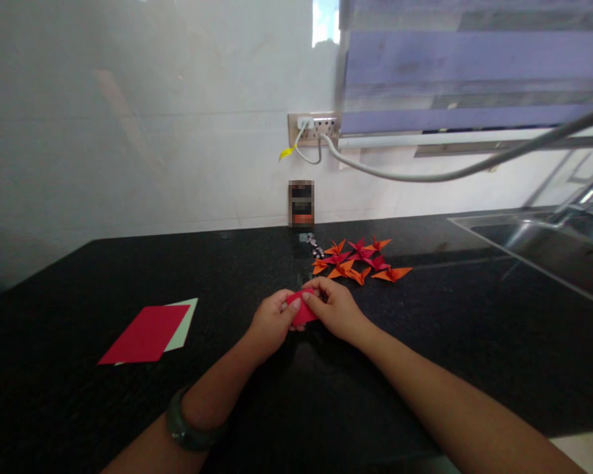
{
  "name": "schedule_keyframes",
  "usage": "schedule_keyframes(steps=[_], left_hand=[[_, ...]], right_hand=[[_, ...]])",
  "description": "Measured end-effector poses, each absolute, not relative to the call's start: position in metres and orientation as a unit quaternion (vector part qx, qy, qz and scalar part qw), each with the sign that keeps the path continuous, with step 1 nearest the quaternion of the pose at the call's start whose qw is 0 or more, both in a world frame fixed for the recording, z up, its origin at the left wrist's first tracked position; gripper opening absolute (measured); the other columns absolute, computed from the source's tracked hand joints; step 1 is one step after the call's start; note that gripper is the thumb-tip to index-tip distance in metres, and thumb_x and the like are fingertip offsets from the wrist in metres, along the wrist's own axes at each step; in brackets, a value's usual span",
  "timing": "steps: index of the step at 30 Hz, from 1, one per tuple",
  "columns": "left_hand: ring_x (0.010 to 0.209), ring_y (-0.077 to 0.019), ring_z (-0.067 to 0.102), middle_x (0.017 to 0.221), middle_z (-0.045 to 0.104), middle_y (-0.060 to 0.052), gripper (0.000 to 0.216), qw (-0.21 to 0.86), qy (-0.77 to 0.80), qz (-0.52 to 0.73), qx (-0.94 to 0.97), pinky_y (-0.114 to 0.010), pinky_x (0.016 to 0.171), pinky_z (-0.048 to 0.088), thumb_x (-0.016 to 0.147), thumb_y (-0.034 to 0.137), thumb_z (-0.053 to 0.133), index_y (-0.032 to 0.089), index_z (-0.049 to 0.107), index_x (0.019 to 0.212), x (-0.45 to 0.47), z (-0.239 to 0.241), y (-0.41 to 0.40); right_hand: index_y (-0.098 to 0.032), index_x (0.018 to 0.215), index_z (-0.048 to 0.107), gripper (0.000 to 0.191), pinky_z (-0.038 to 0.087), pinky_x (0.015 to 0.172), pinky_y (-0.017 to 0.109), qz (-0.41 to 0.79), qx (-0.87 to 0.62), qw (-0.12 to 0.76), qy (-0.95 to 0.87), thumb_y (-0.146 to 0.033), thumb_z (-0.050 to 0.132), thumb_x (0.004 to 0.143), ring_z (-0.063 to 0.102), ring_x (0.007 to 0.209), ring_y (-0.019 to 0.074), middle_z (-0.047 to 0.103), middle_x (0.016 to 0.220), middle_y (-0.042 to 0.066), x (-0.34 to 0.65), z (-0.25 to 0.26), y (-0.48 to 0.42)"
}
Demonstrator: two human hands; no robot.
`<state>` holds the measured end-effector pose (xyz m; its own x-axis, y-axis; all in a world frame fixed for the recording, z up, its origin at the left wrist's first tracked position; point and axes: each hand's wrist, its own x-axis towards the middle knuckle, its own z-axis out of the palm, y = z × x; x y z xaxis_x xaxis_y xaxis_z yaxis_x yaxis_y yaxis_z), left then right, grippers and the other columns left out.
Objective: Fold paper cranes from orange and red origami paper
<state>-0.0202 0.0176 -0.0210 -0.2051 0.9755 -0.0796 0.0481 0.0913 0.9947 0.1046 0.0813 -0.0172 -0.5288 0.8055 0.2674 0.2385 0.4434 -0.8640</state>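
Between my two hands is a small folded piece of red paper (305, 313), held a little above the dark countertop. My left hand (273, 322) grips its left side, thumb on top and fingers curled beneath. From the right, my right hand (337, 308) pinches the upper edge with thumb and fingers. Parts of the paper are hidden under both thumbs. Just beyond my right hand lie several folded paper cranes (343, 268) in orange and red. To the left, a flat red sheet (145, 334) rests on a pale green sheet (182, 329).
A blurred dark upright object (301, 204) leans at the wall, with a patterned strip (315, 247) before it. A metal sink (538, 240) is set in the counter (217, 408) at right. A grey cable (425, 176) runs from the wall socket (314, 129).
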Motion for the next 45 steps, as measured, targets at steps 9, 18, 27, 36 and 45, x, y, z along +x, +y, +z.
schedule_keyframes(steps=[9,18,27,36,45], left_hand=[[0.046,-0.0094,0.055,0.055,0.060,0.002,0.019,0.452,0.576,0.527,0.431,-0.020,0.045,0.041,0.068,0.029,0.062,0.013,0.056,0.076,-0.0204,-0.0170,0.0150],[0.044,-0.0100,0.055,0.051,0.060,0.001,0.020,0.471,0.572,0.515,0.431,-0.022,0.048,0.044,0.064,0.029,0.065,0.012,0.058,0.072,-0.0212,-0.0162,0.0137],[0.044,-0.0096,0.054,0.050,0.058,0.001,0.024,0.464,0.563,0.521,0.443,-0.021,0.048,0.043,0.066,0.034,0.064,0.012,0.059,0.076,-0.0193,-0.0146,0.0124],[0.045,-0.0087,0.052,0.051,0.057,0.002,0.029,0.422,0.586,0.574,0.386,-0.019,0.047,0.039,0.068,0.037,0.062,0.011,0.059,0.081,-0.0237,-0.0173,0.0161],[0.042,-0.0060,0.046,0.049,0.053,0.004,0.027,0.420,0.582,0.596,0.360,-0.018,0.044,0.035,0.070,0.039,0.060,0.012,0.057,0.074,-0.0270,-0.0191,0.0177]], right_hand=[[-0.016,0.067,0.053,0.010,0.036,0.049,0.020,0.433,-0.323,0.373,-0.754,-0.023,0.052,0.073,0.043,0.052,0.0087,0.048,0.057,-0.003,0.1035,-0.0186,0.0838],[-0.017,0.064,0.051,0.020,0.035,0.045,0.020,0.501,-0.311,0.377,-0.714,-0.034,0.056,0.071,0.041,0.048,0.0081,0.047,0.054,-0.004,0.1025,-0.0157,0.0824],[-0.016,0.057,0.046,0.034,0.032,0.043,0.019,0.523,-0.307,0.379,-0.699,-0.041,0.045,0.080,0.037,0.046,0.0068,0.043,0.050,-0.004,0.1052,-0.0151,0.0852],[-0.016,0.064,0.051,0.022,0.033,0.044,0.019,0.564,-0.296,0.369,-0.678,-0.034,0.050,0.076,0.041,0.043,0.0066,0.045,0.049,-0.005,0.1040,-0.0157,0.0880],[-0.017,0.092,0.052,0.023,0.036,0.048,0.021,0.597,-0.244,0.373,-0.667,-0.027,0.054,0.071,0.043,0.047,0.0075,0.047,0.058,-0.006,0.1039,-0.0163,0.0889]])
